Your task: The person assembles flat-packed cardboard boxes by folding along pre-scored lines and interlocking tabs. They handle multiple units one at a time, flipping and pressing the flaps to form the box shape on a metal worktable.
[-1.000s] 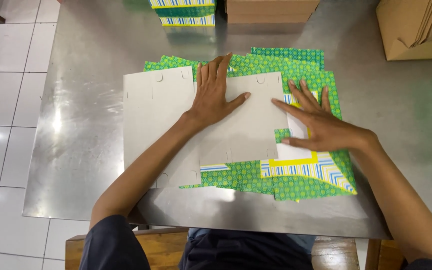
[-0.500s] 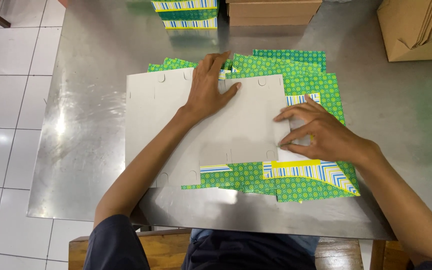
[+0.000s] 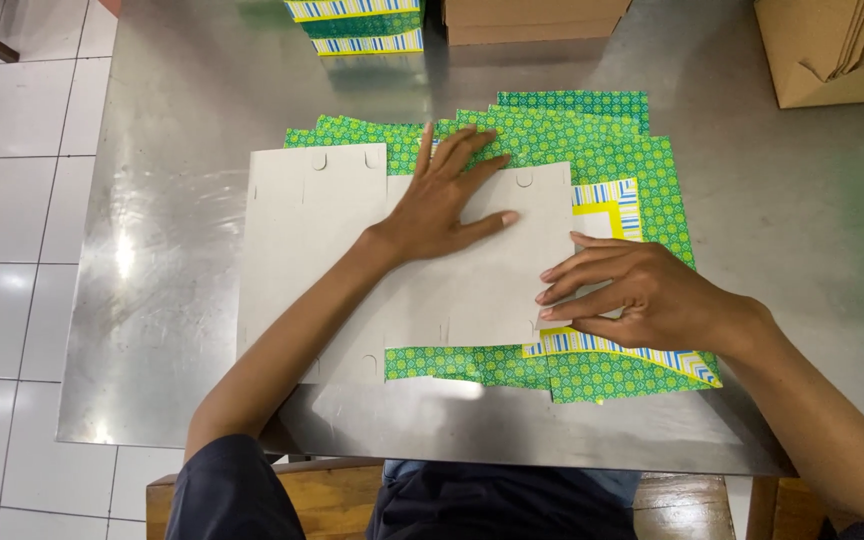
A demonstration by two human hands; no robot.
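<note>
1. Now your left hand (image 3: 442,205) lies open and flat on the grey cardboard sheet (image 3: 407,265), gripping nothing, fingers slid toward its far edge.
2. Your right hand (image 3: 632,295), earlier spread, has curled its fingertips onto the sheet's right edge.
3. Green patterned sheets (image 3: 602,150) lie beneath, so the fold seems underway.

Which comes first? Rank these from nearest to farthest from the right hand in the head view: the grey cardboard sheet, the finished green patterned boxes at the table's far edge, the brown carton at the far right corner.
1. Grey cardboard sheet: the right hand has its fingertips on the sheet's right edge.
2. Brown carton: far right corner of the table.
3. Finished green patterned boxes: far edge, off to the left.
</note>
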